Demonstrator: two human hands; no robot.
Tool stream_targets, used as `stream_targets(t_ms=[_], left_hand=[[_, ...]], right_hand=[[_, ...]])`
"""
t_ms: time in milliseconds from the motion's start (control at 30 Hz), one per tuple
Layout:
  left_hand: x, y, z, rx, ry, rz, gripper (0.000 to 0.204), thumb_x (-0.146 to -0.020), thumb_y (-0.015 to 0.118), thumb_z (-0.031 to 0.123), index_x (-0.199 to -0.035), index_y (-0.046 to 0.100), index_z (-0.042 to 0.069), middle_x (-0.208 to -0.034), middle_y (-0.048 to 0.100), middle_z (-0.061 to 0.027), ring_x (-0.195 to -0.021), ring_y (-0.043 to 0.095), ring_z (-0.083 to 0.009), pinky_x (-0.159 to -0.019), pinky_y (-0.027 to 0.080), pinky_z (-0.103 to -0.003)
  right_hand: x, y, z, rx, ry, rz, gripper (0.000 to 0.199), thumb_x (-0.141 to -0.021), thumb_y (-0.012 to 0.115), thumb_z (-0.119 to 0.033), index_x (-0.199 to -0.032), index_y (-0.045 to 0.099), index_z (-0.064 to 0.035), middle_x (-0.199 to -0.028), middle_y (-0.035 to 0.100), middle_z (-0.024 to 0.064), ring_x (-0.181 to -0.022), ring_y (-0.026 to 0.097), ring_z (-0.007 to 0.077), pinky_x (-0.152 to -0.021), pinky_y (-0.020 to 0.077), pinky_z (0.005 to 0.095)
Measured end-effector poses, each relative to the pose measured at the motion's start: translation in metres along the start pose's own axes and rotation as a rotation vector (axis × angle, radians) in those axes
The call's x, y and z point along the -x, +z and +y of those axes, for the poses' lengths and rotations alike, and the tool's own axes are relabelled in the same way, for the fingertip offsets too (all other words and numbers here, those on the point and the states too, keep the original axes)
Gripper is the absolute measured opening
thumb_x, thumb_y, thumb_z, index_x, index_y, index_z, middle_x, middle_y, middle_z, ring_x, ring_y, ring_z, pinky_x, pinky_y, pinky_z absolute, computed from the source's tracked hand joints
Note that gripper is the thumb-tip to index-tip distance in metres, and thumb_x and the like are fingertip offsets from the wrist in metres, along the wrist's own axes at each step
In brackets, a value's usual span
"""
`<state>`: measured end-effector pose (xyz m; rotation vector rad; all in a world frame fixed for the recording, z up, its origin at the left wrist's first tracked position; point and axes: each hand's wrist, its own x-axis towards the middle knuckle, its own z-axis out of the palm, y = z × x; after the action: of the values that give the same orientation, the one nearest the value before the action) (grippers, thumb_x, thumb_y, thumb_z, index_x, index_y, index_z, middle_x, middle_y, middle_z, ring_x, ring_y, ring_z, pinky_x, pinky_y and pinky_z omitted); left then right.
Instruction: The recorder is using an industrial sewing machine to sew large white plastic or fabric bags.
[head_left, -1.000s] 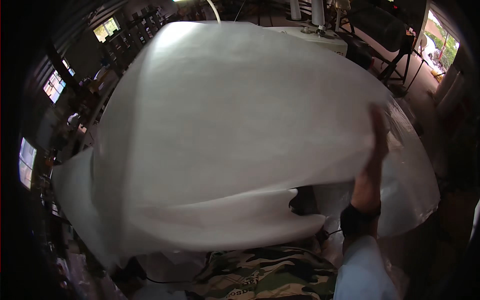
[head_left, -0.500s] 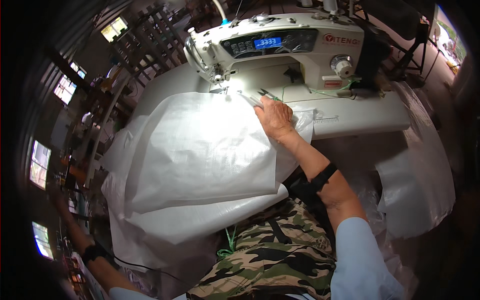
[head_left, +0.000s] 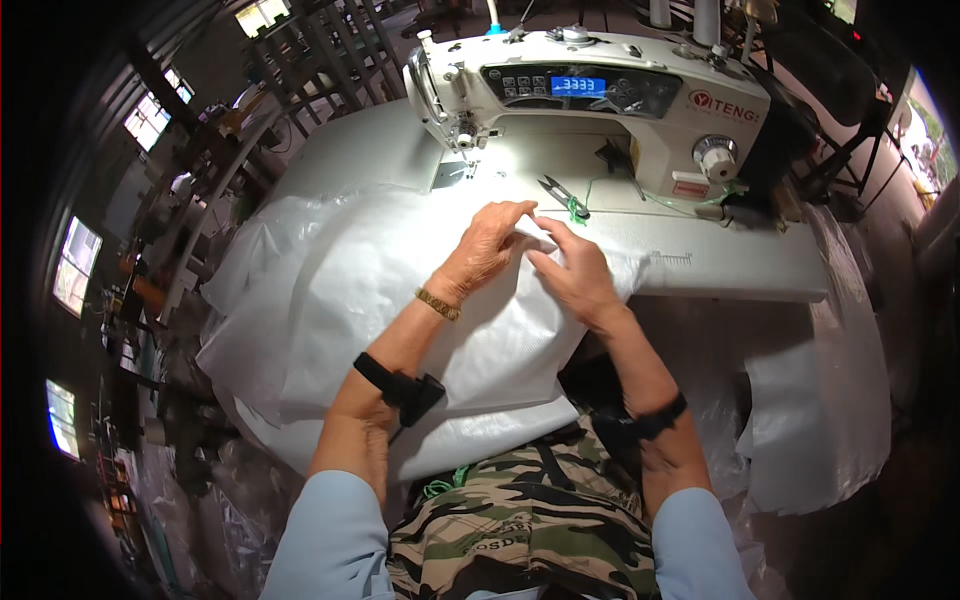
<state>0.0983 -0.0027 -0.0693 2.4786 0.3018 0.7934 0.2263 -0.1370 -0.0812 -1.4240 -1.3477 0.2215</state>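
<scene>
A large white woven plastic sheet (head_left: 400, 290) spreads over the sewing table and hangs down onto my lap. My left hand (head_left: 487, 247) pinches its edge near the table's middle, fingers bent together. Close beside it, my right hand (head_left: 575, 268) grips the same edge, thumb and fingers closing on a raised fold. Behind both hands stands a white sewing machine (head_left: 590, 95), its needle area brightly lit. The sheet lies apart from the needle. Small thread snips (head_left: 566, 198) with green string rest on the tabletop, just beyond my right hand.
Green thread (head_left: 690, 204) trails along the machine's base. Clear and white plastic sheeting (head_left: 820, 400) hangs off the table at the right. White thread cones (head_left: 706, 22) stand behind the machine. A dark rack (head_left: 320, 60) is at the back left.
My left hand has come in from the far left to the sheet's edge. My right hand has shifted back from beside the snips. The sheet has drawn away from the needle.
</scene>
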Motion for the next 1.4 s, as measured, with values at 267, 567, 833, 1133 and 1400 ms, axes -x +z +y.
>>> stream_targets(t_ms=[267,567,833,1133,1400], left_hand=[[0.003,0.009,-0.01,0.402,-0.342,0.053,0.032,-0.088,0.071,0.023,-0.108,0.066,-0.001,-0.096,0.065,-0.0079,-0.09,0.062,-0.0169,-0.082,0.05,-0.03],[-0.013,-0.028,0.03,0.259,-0.186,-0.071,0.022,-0.085,0.074,0.024,-0.099,0.071,0.007,-0.089,0.069,-0.0008,-0.082,0.063,-0.0111,-0.1,0.042,-0.035],[-0.011,-0.074,0.131,0.684,0.232,-0.369,0.022,-0.086,0.07,0.008,-0.108,0.072,0.01,-0.088,0.072,-0.0035,-0.09,0.065,-0.013,-0.114,0.029,-0.042],[0.006,-0.083,0.136,-0.111,0.394,0.041,0.009,-0.081,0.073,0.01,-0.085,0.065,0.006,-0.098,0.062,-0.0064,-0.088,0.062,-0.0275,-0.09,0.044,-0.039],[0.007,-0.099,0.137,0.13,0.169,-0.032,0.012,-0.077,0.077,0.005,-0.083,0.067,0.003,-0.092,0.065,-0.0047,-0.082,0.064,-0.0168,-0.074,0.052,-0.029]], right_hand=[[0.001,-0.06,0.026,0.778,0.108,0.057,0.018,-0.083,0.069,-0.019,-0.094,0.066,-0.0055,-0.108,0.062,0.0084,-0.108,0.053,0.0269,-0.093,0.0399,0.0415],[0.006,-0.066,0.011,0.618,0.077,-0.007,0.017,-0.084,0.069,-0.017,-0.088,0.057,-0.0064,-0.098,0.065,0.009,-0.096,0.059,0.0281,-0.085,0.0419,0.0421],[-0.025,-0.072,-0.053,0.303,-0.203,-0.098,0.014,-0.084,0.067,-0.006,-0.093,0.056,-0.0031,-0.081,0.061,0.0115,-0.075,0.062,0.0305,-0.067,0.0489,0.039],[-0.015,-0.068,-0.112,-0.203,-0.109,-0.218,0.031,-0.085,0.059,0.007,-0.113,0.049,-0.0029,-0.096,0.062,0.0102,-0.091,0.062,0.0154,-0.084,0.0515,0.0308],[-0.006,-0.08,-0.141,0.036,-0.199,-0.125,0.03,-0.086,0.065,0.001,-0.113,0.052,-0.0028,-0.087,0.067,0.0085,-0.084,0.064,0.0139,-0.078,0.0512,0.029]])
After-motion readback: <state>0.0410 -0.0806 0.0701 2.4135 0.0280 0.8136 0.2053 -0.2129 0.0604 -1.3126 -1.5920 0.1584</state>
